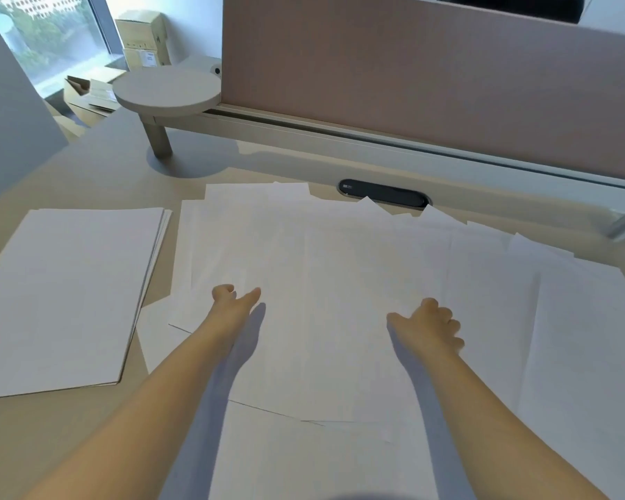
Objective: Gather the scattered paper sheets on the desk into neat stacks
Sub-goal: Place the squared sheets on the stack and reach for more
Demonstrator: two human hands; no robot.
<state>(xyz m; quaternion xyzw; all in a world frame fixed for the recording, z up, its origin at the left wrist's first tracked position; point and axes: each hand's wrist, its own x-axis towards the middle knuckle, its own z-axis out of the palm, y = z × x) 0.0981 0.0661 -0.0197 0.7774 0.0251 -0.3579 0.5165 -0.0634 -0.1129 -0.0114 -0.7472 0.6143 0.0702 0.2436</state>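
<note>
- Scattered sheets (340, 268): overlapping, centre and right of frame.
- Neat stack (69, 294): left of frame.
- Left hand (231, 301), right hand (430, 326): fingers curled, on sheets; grip undeterminable.

pink divider panel (430, 84); round side shelf (166, 90), daylit window (47, 34)

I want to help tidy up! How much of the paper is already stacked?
One neat stack of white paper already sits at the left of the beige desk. The left hand and right hand rest on the scattered white sheets, fingers curled. That whole overlapping spread remains.
</note>
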